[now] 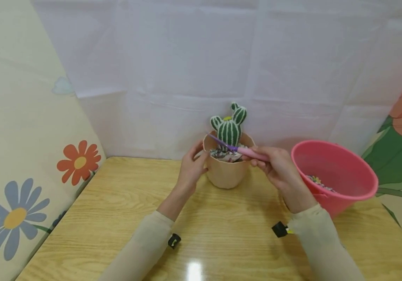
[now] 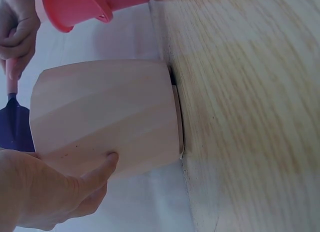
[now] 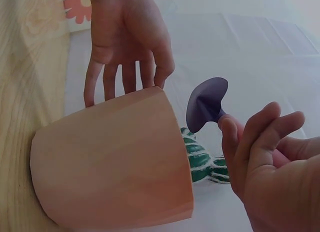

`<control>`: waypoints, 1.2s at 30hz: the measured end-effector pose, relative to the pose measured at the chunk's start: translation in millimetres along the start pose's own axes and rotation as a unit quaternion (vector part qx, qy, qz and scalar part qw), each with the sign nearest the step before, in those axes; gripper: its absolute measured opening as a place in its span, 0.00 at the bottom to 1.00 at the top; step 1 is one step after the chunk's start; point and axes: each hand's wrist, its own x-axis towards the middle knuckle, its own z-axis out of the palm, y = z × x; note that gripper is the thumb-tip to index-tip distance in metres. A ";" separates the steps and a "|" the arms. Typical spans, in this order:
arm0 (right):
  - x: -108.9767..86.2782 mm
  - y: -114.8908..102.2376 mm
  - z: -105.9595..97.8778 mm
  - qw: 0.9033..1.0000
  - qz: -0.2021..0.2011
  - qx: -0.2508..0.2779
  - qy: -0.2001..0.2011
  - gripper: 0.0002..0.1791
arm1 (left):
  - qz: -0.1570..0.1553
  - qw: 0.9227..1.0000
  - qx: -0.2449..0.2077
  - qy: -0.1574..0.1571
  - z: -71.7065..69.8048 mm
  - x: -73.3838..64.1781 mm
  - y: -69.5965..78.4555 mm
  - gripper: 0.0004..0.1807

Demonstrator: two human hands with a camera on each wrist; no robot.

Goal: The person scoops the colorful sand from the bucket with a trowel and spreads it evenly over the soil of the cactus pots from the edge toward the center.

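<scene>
A beige pot (image 1: pixel 227 173) stands on the table, holding a green-and-white knitted-looking cactus (image 1: pixel 229 132) with shredded-looking filler (image 1: pixel 226 156) around its base. My left hand (image 1: pixel 193 166) rests against the pot's left side; in the right wrist view its fingers (image 3: pixel 129 79) reach fairly straight to the wall of the pot. Over the rim, my right hand (image 1: pixel 279 168) grips the pink handle of a small trowel (image 1: pixel 253 153). Its purple blade (image 3: pixel 207 104) points left across the front of the cactus. Whether anything lies on the blade cannot be told.
To the right of the pot, near my right forearm, stands a pink bucket (image 1: pixel 348 164) with some multicoloured filler (image 1: pixel 320 182) at the bottom. A white sheet (image 1: pixel 186 78) hangs behind the wooden table (image 1: pixel 123 203). Flower-patterned cloth (image 1: pixel 14 128) borders the left side.
</scene>
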 end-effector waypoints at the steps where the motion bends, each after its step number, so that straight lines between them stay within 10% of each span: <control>1: -1.1 -0.9 0.9 1.000 -0.004 -0.007 0.001 0.10 | 0.000 1.000 0.000 0.000 -0.3 -0.1 0.2 0.29; 19: -31.7 -16.8 3.1 0.973 -0.100 -0.191 0.081 0.19 | -0.006 1.000 0.001 -0.001 -1.5 -1.5 0.4 0.29; 36: -73.0 -44.5 -35.7 0.951 -0.111 -0.250 0.141 0.22 | 0.012 0.999 0.031 0.017 0.0 -0.8 -0.4 0.29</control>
